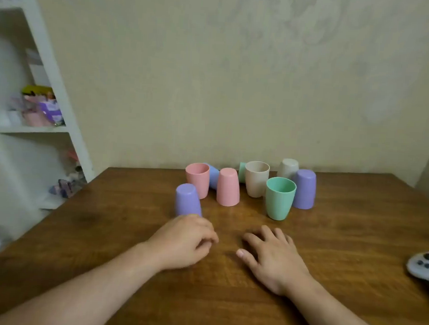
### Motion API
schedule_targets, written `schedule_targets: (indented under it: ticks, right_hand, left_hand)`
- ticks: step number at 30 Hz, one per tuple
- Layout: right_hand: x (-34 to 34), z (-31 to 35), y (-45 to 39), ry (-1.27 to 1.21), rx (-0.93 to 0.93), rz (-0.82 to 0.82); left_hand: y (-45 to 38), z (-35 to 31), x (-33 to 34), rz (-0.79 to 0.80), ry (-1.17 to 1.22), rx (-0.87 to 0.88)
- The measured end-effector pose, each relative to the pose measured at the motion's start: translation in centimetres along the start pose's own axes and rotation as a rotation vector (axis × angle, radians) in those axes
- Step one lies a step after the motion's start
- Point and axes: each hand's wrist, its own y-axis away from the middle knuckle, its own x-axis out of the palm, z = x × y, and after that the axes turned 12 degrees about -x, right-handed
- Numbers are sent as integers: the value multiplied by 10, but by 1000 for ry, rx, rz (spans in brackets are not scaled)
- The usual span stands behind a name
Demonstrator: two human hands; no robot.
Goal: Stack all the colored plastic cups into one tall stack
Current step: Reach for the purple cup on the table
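Past my hands the cups are sitting loose on the wooden table [341, 245], none nested in another. Three are standing mouth up: a pink cup [197, 179] beyond my left hand, a beige cup [256, 178] further back between my hands, and a green cup [280, 198] just ahead of my right hand; I am seeing nothing inside the pink and green ones, and the beige one's inside is hidden from this angle. The others are sitting upside down: a purple cup [188, 200] right at my left knuckles, a second pink cup [228, 186] beyond the gap between my hands, a second purple cup [304, 189] behind and right of the green one, and a pale beige cup [288, 168] behind that. A blue cup [214, 175] is leaning tilted behind the two pink ones, and a sliver of another green cup [242, 171] is peeking out behind the beige one.

Far to my right a pale game controller [424, 267] is lying at the table edge. To my left a white shelf unit [49, 87] is holding blurred clutter.

My left hand [182, 240] is resting on the table, fingers curled loosely under, gripping nothing, the near purple cup just beyond it. My right hand [274, 257] is lying palm down, fingers spread flat, holding nothing.
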Motion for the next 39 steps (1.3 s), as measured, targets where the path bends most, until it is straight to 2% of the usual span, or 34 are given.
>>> schedule_targets:
  ticks: [1, 2, 4, 7, 10, 15, 17, 19, 22, 25, 27, 33, 39]
  right_hand:
    - [-1, -1, -1, -13, -3, -6]
    - [-1, -1, -2, -7, 0, -1]
    - [2, -3, -2, -1, 1, 2]
    - [4, -4, -3, -5, 15, -9]
    - [4, -3, -2, -1, 24, -13]
    - [1, -2, -4, -9, 40, -5]
    - [1, -2, -4, -3, 37, -3]
    - [0, -1, -4, -8, 42, 9]
    - [-1, -1, -5, -10, 54, 20]
    - [-1, -2, -6, -9, 58, 20]
    - [-1, -2, -6, -23, 62, 28]
    - [-2, -3, -5, -33, 62, 26]
    - [-2, -1, -5, -1, 58, 11]
  left_hand:
    - [-10, 6, -12, -124, -97, 109]
    - [-20, 13, -21, -196, -290, 170]
    - [-37, 21, -45, -127, -602, 159]
    - [-55, 25, -54, 32, -1020, 38]
    - [-60, 30, -43, 63, -1128, -9]
    - [-59, 46, -13, -80, -1058, -35]
    - [-58, 52, -15, -169, -955, -88]
    - [-55, 57, -19, -233, -762, -212]
    - [-47, 58, -15, -301, -243, -392]
    - [-42, 54, 6, -276, 413, -450]
    - [-43, 49, 22, -271, 669, -464]
    - [-51, 49, 45, -269, 859, -472]
    - [-49, 53, 50, -253, 883, -461]
